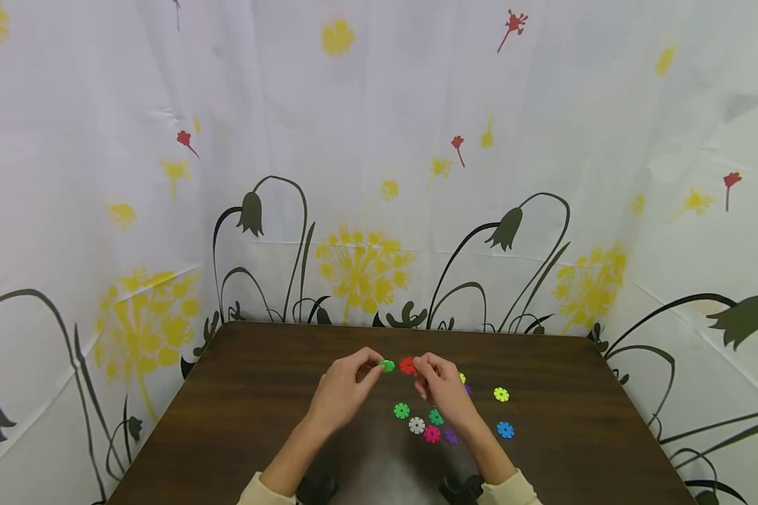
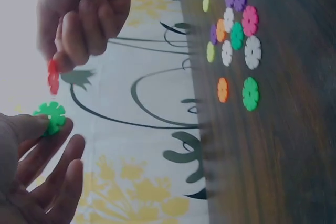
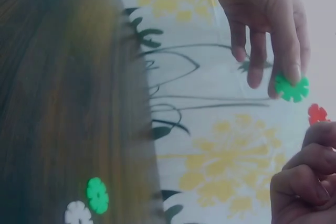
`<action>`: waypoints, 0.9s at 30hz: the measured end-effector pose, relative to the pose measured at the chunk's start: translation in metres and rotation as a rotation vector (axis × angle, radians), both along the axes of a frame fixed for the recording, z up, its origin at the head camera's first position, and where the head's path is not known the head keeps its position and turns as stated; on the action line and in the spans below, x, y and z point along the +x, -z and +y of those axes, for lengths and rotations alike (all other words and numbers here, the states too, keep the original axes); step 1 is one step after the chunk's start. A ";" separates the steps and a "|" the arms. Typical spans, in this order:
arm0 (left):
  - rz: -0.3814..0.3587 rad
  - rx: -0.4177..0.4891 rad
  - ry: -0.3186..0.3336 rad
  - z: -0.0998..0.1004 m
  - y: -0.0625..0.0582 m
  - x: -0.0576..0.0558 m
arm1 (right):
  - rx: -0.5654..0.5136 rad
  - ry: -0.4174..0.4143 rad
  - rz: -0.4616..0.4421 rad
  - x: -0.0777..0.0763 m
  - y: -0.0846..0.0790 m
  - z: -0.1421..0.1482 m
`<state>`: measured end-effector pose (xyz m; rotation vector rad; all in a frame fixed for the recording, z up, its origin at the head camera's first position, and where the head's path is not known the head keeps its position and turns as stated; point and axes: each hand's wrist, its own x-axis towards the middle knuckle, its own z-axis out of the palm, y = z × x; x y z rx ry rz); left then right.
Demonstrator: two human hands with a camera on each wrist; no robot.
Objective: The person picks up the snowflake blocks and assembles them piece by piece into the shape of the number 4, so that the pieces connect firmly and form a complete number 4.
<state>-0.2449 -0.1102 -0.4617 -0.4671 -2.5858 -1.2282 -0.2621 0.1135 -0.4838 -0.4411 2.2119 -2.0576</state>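
Observation:
Between thumb and forefinger, my left hand (image 1: 344,389) pinches a green notched disc (image 2: 51,118), held up above the table. Facing it, my right hand (image 1: 442,386) pinches a red notched disc (image 1: 407,365) by its edge, the other fingers curled in toward the palm. A small gap separates the two discs. In the right wrist view the green disc (image 3: 292,88) shows its slotted rim nearly face on, while the red disc (image 3: 317,114) is partly covered by the right fingers.
Several loose notched discs lie on the dark wooden table (image 1: 240,393), among them a green disc (image 1: 401,411), a white disc (image 1: 416,426), a pink disc (image 1: 432,434), a blue disc (image 1: 505,430) and a yellow disc (image 1: 502,395). A flower-printed curtain (image 1: 379,140) hangs behind the table.

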 end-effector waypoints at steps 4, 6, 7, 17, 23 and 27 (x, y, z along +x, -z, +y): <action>0.090 -0.011 -0.042 0.005 -0.001 0.018 | -0.015 0.037 0.057 0.012 -0.001 -0.003; 0.150 -0.017 -0.057 0.008 -0.003 0.023 | -0.015 0.050 0.083 0.014 -0.003 -0.005; 0.178 -0.022 -0.066 0.009 -0.004 0.024 | -0.019 0.054 0.095 0.015 -0.004 -0.006; 0.295 -0.039 -0.125 0.014 -0.010 0.028 | -0.055 0.074 0.159 0.020 -0.016 -0.009; 0.286 0.011 -0.082 0.019 -0.009 0.027 | 0.023 0.062 0.182 0.022 -0.015 -0.008; 0.288 0.067 -0.006 0.019 -0.008 0.025 | 0.014 0.077 0.184 0.025 -0.013 -0.010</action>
